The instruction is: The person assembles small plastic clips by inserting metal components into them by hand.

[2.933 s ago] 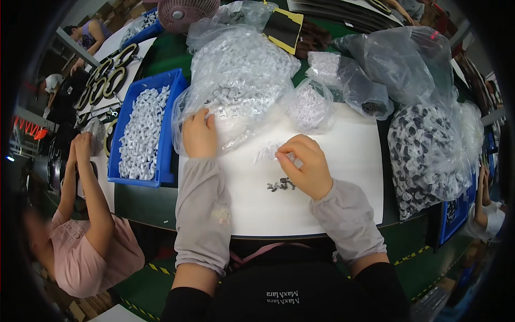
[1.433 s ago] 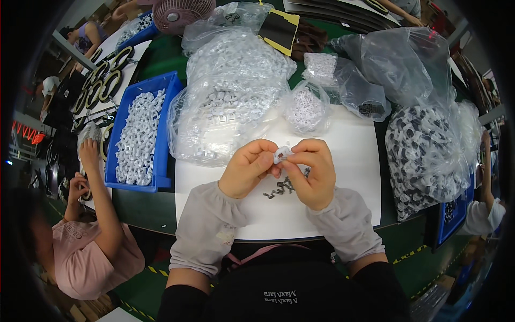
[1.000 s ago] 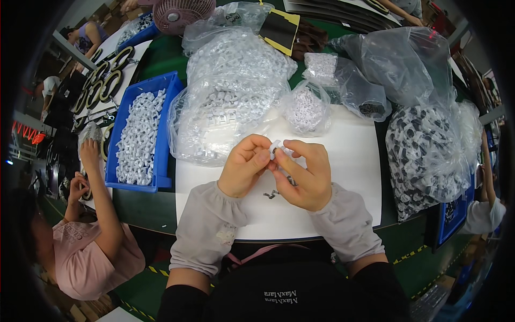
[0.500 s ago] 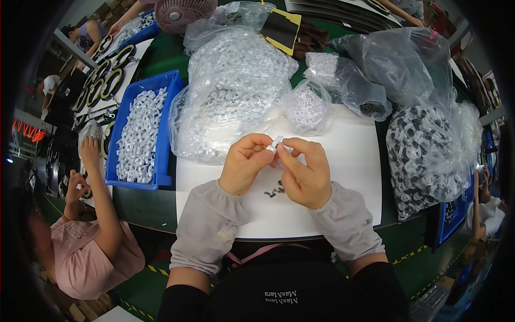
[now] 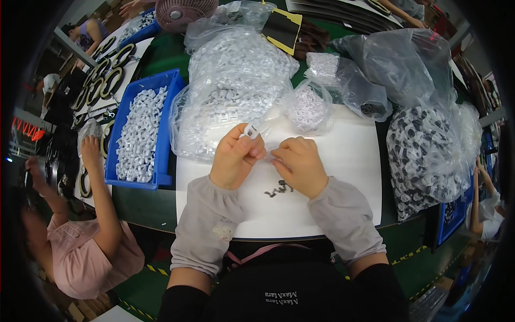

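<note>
My left hand [image 5: 236, 158] pinches a small white plastic part [image 5: 250, 131] with an opening in it, held up between thumb and fingers. Just to its right, my right hand [image 5: 301, 165] has its fingers curled together, the tips close to the left fingers. Whatever those tips hold, if anything, is hidden or too small to make out. Below both hands, several small dark pieces [image 5: 279, 189] lie on a white sheet [image 5: 343, 198]. Behind the left hand, a large clear bag [image 5: 230, 96] bulges with similar white parts.
At left stands a blue bin [image 5: 173, 99] of white parts. Smaller bags [image 5: 307, 110] lie behind the right hand; a bag of black and white parts [image 5: 424, 155] fills the right side. A pink fan [image 5: 185, 15] stands at the back. A co-worker [image 5: 91, 247] sits at left.
My hands have moved apart. The white part, earlier between both hands, is now held up in the left hand alone, farther left. The right hand has turned and curled its fingers.
</note>
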A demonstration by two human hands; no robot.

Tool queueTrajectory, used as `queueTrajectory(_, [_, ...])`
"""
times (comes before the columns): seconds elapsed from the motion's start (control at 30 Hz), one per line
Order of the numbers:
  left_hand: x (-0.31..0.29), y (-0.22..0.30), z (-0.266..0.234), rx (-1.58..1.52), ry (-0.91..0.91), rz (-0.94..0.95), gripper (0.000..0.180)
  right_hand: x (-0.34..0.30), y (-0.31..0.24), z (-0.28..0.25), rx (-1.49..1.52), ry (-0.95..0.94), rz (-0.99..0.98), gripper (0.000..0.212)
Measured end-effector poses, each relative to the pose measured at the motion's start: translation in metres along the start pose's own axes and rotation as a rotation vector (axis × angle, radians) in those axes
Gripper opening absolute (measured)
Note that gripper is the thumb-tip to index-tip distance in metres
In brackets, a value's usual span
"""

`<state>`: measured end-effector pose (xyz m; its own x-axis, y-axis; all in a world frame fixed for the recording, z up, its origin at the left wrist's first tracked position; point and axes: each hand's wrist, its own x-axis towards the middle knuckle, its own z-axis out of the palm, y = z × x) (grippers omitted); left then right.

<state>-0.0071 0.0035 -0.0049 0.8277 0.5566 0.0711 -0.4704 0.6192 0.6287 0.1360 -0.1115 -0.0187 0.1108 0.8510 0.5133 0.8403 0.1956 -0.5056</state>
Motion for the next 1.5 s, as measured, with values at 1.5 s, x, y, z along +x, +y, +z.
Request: queueTrajectory(1.5, [0.001, -0.006, 0.0, 0.478, -0.169, -0.214, 0.024, 0.002, -0.016, -0.023, 0.332, 0.196, -0.007, 0.022])
